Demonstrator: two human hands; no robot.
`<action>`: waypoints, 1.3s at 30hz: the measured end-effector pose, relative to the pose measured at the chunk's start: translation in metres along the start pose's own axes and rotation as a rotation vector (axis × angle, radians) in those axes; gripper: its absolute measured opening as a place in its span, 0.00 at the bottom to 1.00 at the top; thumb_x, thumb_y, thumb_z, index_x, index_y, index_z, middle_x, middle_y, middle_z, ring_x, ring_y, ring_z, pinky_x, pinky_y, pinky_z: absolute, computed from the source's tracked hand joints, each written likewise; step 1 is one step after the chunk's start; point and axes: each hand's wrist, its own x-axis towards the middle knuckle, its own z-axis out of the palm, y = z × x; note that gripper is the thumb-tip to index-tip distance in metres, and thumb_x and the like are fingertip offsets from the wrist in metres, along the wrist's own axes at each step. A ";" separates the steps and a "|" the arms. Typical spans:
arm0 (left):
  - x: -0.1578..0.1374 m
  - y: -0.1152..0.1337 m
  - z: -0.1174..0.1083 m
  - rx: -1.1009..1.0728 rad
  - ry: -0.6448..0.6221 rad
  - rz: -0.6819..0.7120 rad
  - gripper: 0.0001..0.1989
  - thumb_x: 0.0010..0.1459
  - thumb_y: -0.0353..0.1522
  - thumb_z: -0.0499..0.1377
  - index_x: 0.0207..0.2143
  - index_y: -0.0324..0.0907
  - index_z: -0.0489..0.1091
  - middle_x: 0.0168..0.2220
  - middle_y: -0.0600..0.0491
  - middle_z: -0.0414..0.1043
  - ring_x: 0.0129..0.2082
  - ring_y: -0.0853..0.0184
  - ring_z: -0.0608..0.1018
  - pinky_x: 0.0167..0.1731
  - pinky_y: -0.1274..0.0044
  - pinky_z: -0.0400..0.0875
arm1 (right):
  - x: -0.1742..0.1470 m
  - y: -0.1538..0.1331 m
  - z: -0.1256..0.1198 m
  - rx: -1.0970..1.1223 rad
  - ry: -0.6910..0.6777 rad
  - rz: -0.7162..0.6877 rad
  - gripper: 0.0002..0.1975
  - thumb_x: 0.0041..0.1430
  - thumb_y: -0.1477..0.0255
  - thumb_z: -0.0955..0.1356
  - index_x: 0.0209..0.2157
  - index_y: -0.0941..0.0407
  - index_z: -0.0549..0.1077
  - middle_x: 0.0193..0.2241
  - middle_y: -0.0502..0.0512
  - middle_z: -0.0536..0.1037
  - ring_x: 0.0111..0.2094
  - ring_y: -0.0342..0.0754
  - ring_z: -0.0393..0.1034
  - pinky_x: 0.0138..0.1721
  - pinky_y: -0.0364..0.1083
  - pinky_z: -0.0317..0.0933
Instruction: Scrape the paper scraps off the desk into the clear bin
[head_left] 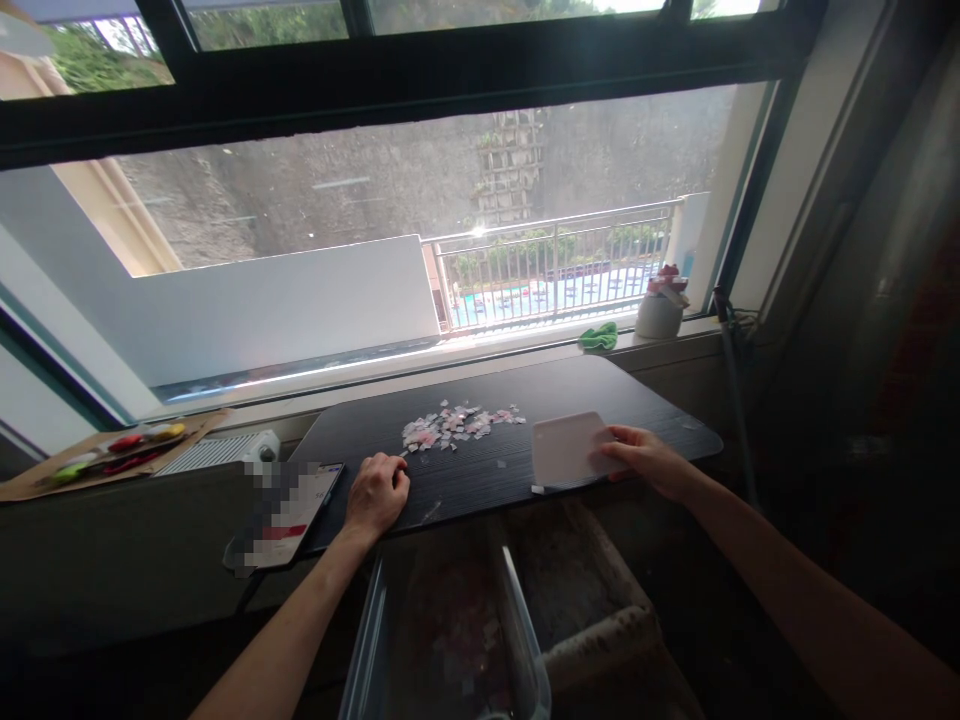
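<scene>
My right hand [637,455] grips the right edge of a pale, flat rectangular tray or lid [566,450] with rounded corners, over the right part of a dark tabletop [480,485]. On the table's left side rests my left hand [379,492], its fingers curled in. Whether a small scrap is pinched at its fingertips I cannot make out. Just beyond it lies a loose heap of small white and pinkish pieces [454,428]. A tiny white piece [538,490] sits by the tray's lower left corner.
Below the table's front edge stands a clear plastic bin [529,640] with similar small pieces inside. A tablet-like device [289,515] lies at the left. On the windowsill are a green cloth [598,337] and a white jar [660,315]. Cardboard [202,425] lies far left.
</scene>
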 end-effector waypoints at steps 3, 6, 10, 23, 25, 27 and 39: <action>0.000 0.000 0.000 -0.007 0.011 0.003 0.11 0.54 0.31 0.49 0.32 0.42 0.72 0.34 0.49 0.72 0.38 0.61 0.71 0.42 0.71 0.68 | 0.001 0.001 0.001 0.000 -0.022 0.003 0.09 0.43 0.75 0.69 0.32 0.55 0.74 0.30 0.52 0.81 0.30 0.47 0.74 0.19 0.39 0.67; 0.000 0.000 -0.001 -0.009 0.000 -0.001 0.12 0.54 0.30 0.49 0.33 0.41 0.72 0.34 0.48 0.72 0.38 0.61 0.71 0.42 0.70 0.68 | -0.002 0.000 0.001 0.001 -0.043 0.015 0.10 0.43 0.76 0.69 0.32 0.56 0.74 0.29 0.52 0.81 0.29 0.46 0.74 0.19 0.39 0.67; 0.000 0.001 0.000 0.003 -0.008 -0.007 0.12 0.55 0.30 0.49 0.33 0.40 0.72 0.34 0.48 0.72 0.39 0.60 0.71 0.43 0.70 0.68 | -0.003 0.001 0.002 0.037 -0.053 0.012 0.10 0.45 0.75 0.69 0.33 0.56 0.74 0.30 0.53 0.80 0.28 0.46 0.75 0.19 0.39 0.67; -0.001 0.005 0.002 -0.005 0.000 -0.031 0.10 0.55 0.28 0.50 0.32 0.41 0.72 0.33 0.49 0.71 0.39 0.61 0.70 0.44 0.70 0.67 | 0.003 0.042 0.058 -0.273 0.074 -0.358 0.08 0.51 0.66 0.69 0.32 0.54 0.72 0.30 0.54 0.81 0.34 0.53 0.77 0.36 0.48 0.69; -0.001 0.006 0.002 -0.015 -0.004 -0.039 0.10 0.55 0.28 0.50 0.32 0.41 0.72 0.34 0.48 0.71 0.39 0.61 0.70 0.44 0.70 0.67 | -0.005 0.048 0.064 -0.258 0.038 -0.385 0.08 0.52 0.64 0.68 0.34 0.53 0.71 0.31 0.55 0.82 0.35 0.53 0.77 0.38 0.49 0.69; -0.002 0.007 0.002 -0.033 0.001 -0.040 0.10 0.55 0.28 0.50 0.32 0.41 0.72 0.34 0.48 0.71 0.39 0.61 0.70 0.44 0.70 0.67 | -0.009 0.052 0.064 -0.251 0.046 -0.412 0.09 0.55 0.63 0.66 0.36 0.52 0.71 0.33 0.55 0.82 0.37 0.53 0.77 0.40 0.50 0.69; -0.003 0.012 0.003 -0.062 -0.010 -0.064 0.10 0.55 0.27 0.51 0.33 0.41 0.72 0.35 0.48 0.70 0.39 0.61 0.69 0.44 0.69 0.66 | -0.006 0.055 0.057 -0.283 0.046 -0.399 0.13 0.53 0.59 0.66 0.37 0.52 0.69 0.34 0.58 0.82 0.38 0.56 0.77 0.42 0.52 0.69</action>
